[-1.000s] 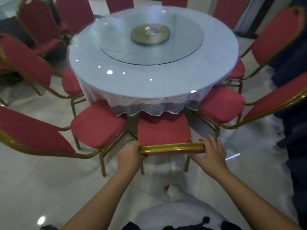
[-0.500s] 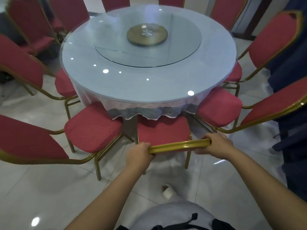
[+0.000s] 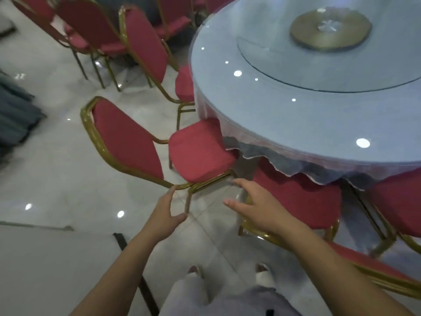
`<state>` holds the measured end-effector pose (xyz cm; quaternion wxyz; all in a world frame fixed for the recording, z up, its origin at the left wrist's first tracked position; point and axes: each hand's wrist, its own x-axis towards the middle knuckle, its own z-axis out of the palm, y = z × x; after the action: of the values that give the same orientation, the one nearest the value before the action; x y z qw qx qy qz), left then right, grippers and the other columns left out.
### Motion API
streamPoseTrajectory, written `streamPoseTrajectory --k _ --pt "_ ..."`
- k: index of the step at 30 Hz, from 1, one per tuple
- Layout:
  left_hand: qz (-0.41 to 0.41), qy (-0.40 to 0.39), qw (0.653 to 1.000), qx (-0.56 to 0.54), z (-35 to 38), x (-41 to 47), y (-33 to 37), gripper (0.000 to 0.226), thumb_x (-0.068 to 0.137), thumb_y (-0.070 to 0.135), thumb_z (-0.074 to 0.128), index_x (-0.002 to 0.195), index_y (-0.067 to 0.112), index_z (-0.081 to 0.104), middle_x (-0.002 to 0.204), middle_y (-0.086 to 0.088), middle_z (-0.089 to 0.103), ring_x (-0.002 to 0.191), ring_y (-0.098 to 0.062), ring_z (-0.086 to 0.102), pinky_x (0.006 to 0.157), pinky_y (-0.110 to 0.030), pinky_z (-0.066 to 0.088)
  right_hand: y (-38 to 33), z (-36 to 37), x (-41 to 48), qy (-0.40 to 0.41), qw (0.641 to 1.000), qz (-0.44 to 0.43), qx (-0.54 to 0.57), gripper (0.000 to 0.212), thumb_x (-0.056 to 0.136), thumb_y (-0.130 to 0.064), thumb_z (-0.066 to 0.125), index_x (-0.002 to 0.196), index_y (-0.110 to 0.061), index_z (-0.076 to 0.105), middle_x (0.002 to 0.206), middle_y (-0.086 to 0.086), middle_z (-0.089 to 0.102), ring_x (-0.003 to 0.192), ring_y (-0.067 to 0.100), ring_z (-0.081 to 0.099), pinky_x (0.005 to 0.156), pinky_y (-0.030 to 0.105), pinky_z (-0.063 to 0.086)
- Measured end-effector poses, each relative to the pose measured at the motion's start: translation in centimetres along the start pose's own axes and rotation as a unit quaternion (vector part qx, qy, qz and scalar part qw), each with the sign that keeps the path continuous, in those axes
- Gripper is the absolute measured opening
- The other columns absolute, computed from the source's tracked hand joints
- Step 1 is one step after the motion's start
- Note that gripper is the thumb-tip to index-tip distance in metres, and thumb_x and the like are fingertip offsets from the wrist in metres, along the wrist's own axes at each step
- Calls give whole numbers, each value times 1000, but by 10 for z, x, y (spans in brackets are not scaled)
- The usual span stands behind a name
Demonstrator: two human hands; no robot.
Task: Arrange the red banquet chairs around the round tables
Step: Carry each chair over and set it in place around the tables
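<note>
I am looking down at both hands, and neither one is gripping anything. My left hand (image 3: 167, 213) is hovering with its fingers straight and the thumb spread wide. Its fingertips (image 3: 172, 190) are lying right at the gold frame of the nearest red chair (image 3: 198, 153), at the corner where back meets seat; I cannot tell whether they are touching it. My right hand (image 3: 257, 206) is hanging palm down, fingers relaxed and splayed, over the glossy floor (image 3: 57, 179) between two chairs.

The nearest red chair is standing just ahead of my left hand, its back out to the left and the front of its seat tucked under the cloth edge of the round table (image 3: 296, 124). A second red chair (image 3: 307, 199) is sitting just right of my right hand, seat under the table, its gold-edged back passing beneath my right forearm. The table is spreading ahead and to the right of my right hand, carrying a glass turntable with a gold hub (image 3: 330, 30).

Farther ahead of my left hand a third red chair (image 3: 145, 49) is facing the table's rim, and spare chairs (image 3: 91, 28) are clustering beyond it, well apart from the table.
</note>
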<state>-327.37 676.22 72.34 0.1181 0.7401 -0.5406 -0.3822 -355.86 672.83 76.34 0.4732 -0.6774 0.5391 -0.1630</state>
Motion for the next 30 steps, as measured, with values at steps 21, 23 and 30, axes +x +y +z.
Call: streamPoseTrajectory --k 21,23,30 --pt "62 141 988 -24 -328 151 -176 96 81 13 75 152 39 16 159 0 22 144 -22 24 114 -39 26 -239 214 206 21 999 14 22 80 78 -60 69 146 -32 38 144 -9 41 127 11 43 102 36 43" --pt "79 135 987 -20 -344 178 -177 98 80 13 76 151 42 15 158 0 22 144 -23 25 112 -38 27 -248 217 231 32 999 26 31 82 77 -60 71 146 -33 38 145 -8 41 128 11 43 102 38 43" --pt "124 75 987 63 -396 288 -170 102 79 16 77 151 47 11 160 -1 14 146 -27 16 112 -43 28 -268 247 348 4 994 62 88 79 72 -61 74 140 -40 39 140 -12 40 128 12 43 93 30 43"
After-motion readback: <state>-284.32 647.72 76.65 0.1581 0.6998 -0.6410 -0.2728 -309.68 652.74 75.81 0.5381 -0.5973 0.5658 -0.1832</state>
